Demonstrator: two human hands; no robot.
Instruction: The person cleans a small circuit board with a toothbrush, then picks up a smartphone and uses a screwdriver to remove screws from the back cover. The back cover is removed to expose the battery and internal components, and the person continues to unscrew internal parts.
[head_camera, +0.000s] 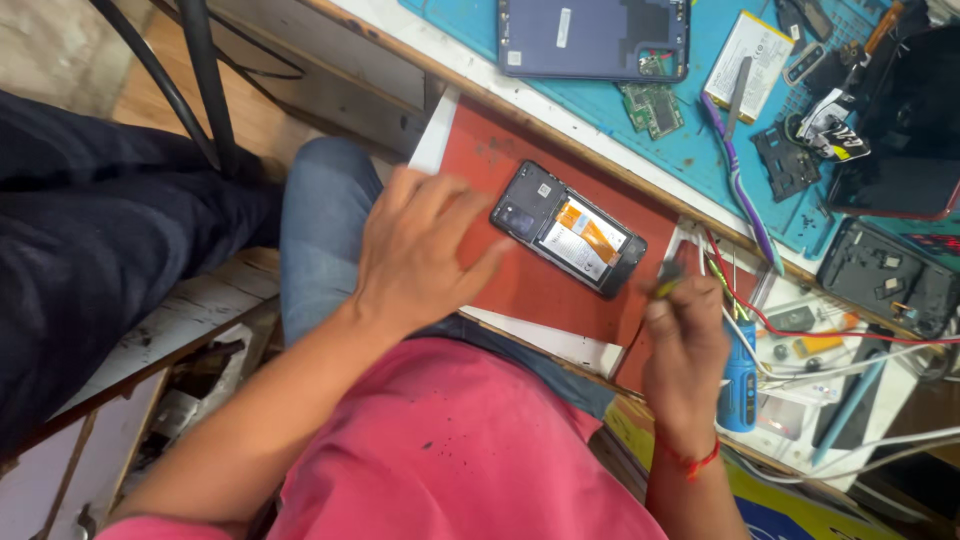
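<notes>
Opened phone on red board; left hand fingers spread, steadying it. Right hand clamped on screwdriver. Cluttered blue mat on bench.

Opened phone on board

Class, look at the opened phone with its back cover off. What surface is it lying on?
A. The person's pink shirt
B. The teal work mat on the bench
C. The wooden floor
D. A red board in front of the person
D: the opened phone lies on the red board, with the left hand steadying its end, while the teal mat lies farther off on the bench.
</notes>
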